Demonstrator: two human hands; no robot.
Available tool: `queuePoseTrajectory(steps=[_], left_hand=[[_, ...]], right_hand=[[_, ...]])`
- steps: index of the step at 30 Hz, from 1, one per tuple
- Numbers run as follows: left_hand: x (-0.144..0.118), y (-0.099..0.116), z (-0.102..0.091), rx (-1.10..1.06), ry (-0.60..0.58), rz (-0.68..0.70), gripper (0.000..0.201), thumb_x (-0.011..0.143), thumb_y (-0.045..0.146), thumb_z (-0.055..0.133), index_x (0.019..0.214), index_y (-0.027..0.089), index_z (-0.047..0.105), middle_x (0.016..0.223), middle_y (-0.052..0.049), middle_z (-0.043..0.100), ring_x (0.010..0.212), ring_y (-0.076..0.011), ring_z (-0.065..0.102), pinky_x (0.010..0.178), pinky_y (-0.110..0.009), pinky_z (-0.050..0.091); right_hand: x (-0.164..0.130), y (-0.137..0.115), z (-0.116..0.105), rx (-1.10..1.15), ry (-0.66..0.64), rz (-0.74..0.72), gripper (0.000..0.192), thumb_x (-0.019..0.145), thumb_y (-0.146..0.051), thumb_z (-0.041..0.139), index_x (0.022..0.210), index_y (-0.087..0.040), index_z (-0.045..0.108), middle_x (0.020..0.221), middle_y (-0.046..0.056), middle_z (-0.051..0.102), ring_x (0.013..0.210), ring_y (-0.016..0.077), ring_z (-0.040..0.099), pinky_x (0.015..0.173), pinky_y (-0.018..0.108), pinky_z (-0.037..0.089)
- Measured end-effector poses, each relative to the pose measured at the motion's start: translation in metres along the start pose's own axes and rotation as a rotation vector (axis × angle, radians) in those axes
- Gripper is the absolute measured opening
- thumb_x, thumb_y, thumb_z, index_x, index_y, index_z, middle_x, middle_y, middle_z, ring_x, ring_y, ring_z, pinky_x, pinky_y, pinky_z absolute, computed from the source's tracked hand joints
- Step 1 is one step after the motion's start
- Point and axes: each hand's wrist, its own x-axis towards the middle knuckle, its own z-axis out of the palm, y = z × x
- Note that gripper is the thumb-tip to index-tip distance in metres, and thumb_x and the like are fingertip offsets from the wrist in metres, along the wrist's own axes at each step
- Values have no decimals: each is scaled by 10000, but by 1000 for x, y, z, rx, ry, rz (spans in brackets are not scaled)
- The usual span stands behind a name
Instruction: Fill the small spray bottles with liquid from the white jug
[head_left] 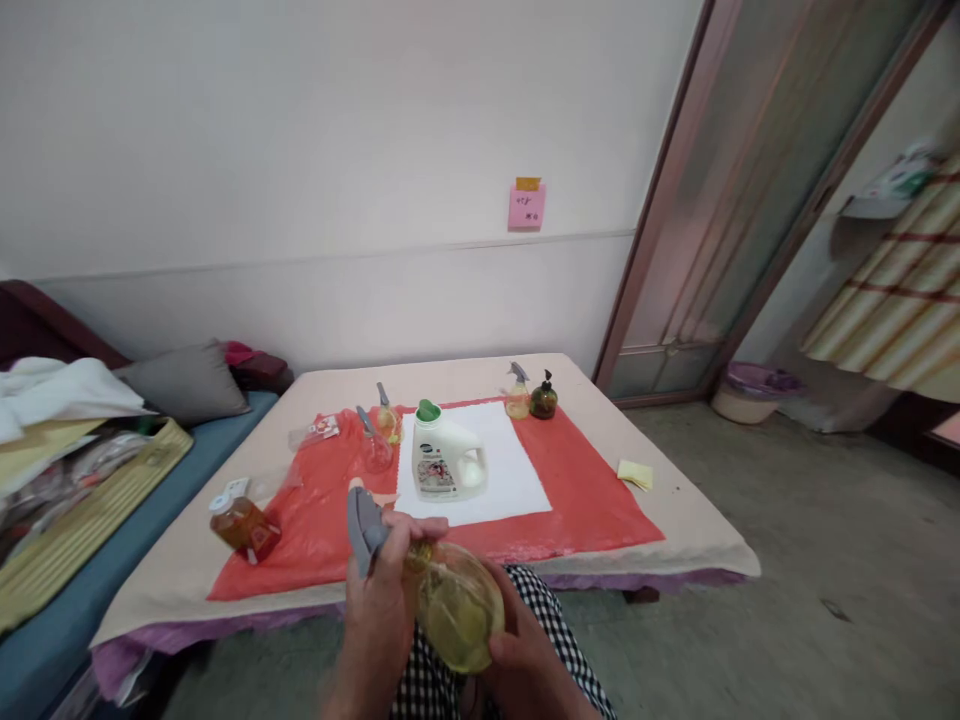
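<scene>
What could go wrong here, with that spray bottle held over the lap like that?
The spray bottle holds yellow liquid and lies tilted between the left hand on its grey trigger head and the right hand at its base. If the head comes loose, liquid might spill onto the checked cloth below. A squeeze of the trigger could also spray toward the white jug.

desk under red sheet, white mat on it | white jug, green cap, upright on mat | dark pump bottle beside yellow sprayer at far edge | amber bottle lying left | yellow notes right | pink note on wall | grey pillow on bed
</scene>
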Motion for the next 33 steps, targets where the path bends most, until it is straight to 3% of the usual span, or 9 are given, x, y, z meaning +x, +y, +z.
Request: queuePoseTrajectory(steps=[3,5,8,11,15,24,33], left_hand=[[16,-3,-1,-54,62,104,191,744,352,742,771,201,629,952,-58,735,942,-218,688,879,-338,529],[31,0,-1,-233,163,120,230,797,411,704,789,204,602,948,-49,733,978,-198,682,924,-341,512],[54,3,-3,-501,234,4,296,913,472,559,800,199,584,951,-57,727,991,-176,673,863,-313,528],[73,-4,-12,-599,237,-86,276,965,405,501,819,191,595,1020,-64,721,875,-136,664,708,-247,528],[89,-25,-29,-630,299,-65,239,964,353,528,823,178,612,961,-45,719,657,-81,593,577,-189,476],[91,-62,-57,-617,427,-137,187,940,139,533,825,135,681,822,-30,712,727,-92,663,701,-202,559],[98,-85,-72,-644,490,-203,165,895,73,546,811,137,673,757,-14,705,663,-100,671,663,-219,590]], right_hand=[[1,-4,-8,47,15,26,746,571,-381,874,1260,-268,610,1302,94,623,1213,310,563,1020,449,431],[4,-7,-19,47,74,50,714,634,-367,825,1301,-288,581,1319,88,614,1176,287,582,961,434,471],[16,-14,-39,29,147,56,632,734,-376,753,1330,-325,552,1320,69,616,1128,245,600,888,392,510],[37,-28,-51,2,158,-13,575,788,-384,712,1335,-332,543,1345,53,605,1154,232,587,902,374,502],[71,-59,-52,-92,187,-104,630,774,-343,723,1365,-326,508,1349,55,597,1165,246,578,905,386,497],[158,-117,-58,-466,275,-62,636,638,-316,818,1221,-308,563,1157,17,609,902,184,629,763,337,530],[206,-150,-50,-894,227,-91,623,661,-327,794,1251,-303,594,1239,65,599,1037,243,608,732,330,544]])
